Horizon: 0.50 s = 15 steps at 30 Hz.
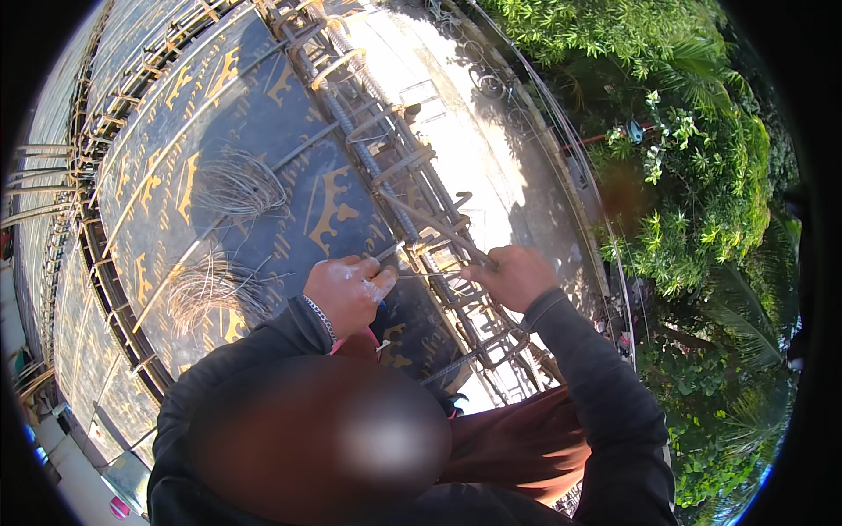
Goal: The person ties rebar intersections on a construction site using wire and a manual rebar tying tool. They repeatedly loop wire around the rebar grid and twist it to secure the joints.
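My left hand (348,292), dusted with pale powder, is closed on the end of a thin tie wire (431,275) beside a rebar beam cage (395,177). The wire runs across the cage to my right hand (516,276). That hand grips a rusty metal rod (437,227), which slants up and left over the stirrups. Its far end lies near a longitudinal bar. My fingers hide the near end of the rod, so I cannot tell whether it has a hook. A straight, thin rebar (388,251) passes close to my left fingers.
Two bundles of tie wire, one grey (240,187) and one coppery (207,292), lie on dark formwork panels (283,223) printed with gold crowns. Another rebar cage (99,230) runs along the left. Beyond the right edge, a sunlit concrete strip (454,125) lies below, with trees (691,197) farther right.
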Each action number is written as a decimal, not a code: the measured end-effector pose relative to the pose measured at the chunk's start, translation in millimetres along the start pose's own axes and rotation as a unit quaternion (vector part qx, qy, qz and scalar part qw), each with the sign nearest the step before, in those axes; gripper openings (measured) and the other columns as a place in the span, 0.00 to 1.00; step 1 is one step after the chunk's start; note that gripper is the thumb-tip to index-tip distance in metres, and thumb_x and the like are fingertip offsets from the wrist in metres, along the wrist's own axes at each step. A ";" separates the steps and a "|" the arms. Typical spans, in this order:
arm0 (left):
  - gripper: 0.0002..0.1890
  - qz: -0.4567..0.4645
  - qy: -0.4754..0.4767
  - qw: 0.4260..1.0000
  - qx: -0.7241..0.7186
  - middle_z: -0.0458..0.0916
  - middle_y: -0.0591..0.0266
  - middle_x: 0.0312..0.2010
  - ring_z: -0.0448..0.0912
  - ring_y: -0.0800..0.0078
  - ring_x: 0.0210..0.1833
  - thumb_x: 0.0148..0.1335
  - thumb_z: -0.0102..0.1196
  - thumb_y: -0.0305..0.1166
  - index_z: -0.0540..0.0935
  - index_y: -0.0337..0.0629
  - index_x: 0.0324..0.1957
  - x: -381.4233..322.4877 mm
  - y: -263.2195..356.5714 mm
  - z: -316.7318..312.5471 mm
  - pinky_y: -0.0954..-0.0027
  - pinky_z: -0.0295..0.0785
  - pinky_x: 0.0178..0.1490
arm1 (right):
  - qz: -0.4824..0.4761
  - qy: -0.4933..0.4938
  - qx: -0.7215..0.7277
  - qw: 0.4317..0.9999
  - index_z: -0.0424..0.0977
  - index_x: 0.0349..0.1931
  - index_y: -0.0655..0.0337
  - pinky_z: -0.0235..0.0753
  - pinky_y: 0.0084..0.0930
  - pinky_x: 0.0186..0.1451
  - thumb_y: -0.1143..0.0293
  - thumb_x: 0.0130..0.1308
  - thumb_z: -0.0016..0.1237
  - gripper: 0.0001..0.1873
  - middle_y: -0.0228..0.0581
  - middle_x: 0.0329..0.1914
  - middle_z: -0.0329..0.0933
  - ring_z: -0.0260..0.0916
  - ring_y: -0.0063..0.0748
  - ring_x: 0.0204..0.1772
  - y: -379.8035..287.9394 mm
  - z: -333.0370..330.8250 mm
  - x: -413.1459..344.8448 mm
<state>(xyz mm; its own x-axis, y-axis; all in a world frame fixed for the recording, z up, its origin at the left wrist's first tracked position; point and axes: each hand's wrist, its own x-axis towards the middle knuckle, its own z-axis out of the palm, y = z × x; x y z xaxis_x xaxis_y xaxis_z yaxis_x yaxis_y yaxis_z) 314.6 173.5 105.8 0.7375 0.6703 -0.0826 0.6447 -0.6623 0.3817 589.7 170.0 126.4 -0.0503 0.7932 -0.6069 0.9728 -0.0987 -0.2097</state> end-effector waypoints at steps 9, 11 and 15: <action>0.20 -0.078 -0.252 0.869 -0.419 0.84 0.49 0.41 0.83 0.57 0.38 0.65 0.48 0.34 0.77 0.34 0.56 25.1 -33.0 -16.1 0.63 0.79 0.42 | 0.046 0.068 0.111 0.990 0.83 0.32 0.55 0.75 0.39 0.45 0.38 0.55 0.55 0.27 0.41 0.31 0.81 0.80 0.43 0.40 -18.3 18.0 40.1; 0.25 -0.213 -0.238 0.603 -0.731 0.82 0.41 0.45 0.83 0.55 0.44 0.68 0.46 0.36 0.72 0.29 0.61 16.4 -51.4 -19.9 0.61 0.79 0.48 | 0.060 0.022 0.113 0.992 0.83 0.32 0.56 0.76 0.38 0.43 0.36 0.51 0.57 0.29 0.40 0.28 0.81 0.80 0.40 0.37 -10.7 19.7 40.0; 0.33 -0.087 -0.240 0.528 -0.810 0.74 0.34 0.55 0.79 0.52 0.53 0.69 0.48 0.46 0.66 0.25 0.64 8.5 -51.8 -1.3 0.61 0.75 0.57 | 0.053 -0.021 0.141 0.988 0.84 0.34 0.57 0.76 0.38 0.44 0.33 0.49 0.58 0.32 0.40 0.25 0.81 0.80 0.41 0.37 0.6 23.4 36.8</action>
<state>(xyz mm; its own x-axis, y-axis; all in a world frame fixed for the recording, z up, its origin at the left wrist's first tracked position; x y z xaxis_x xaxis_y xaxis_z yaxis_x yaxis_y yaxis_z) 287.2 213.9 86.5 0.9124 0.2542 -0.3208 -0.0206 0.8112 0.5844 583.1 185.0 86.1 0.0334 0.7446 -0.6666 0.8720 -0.3477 -0.3446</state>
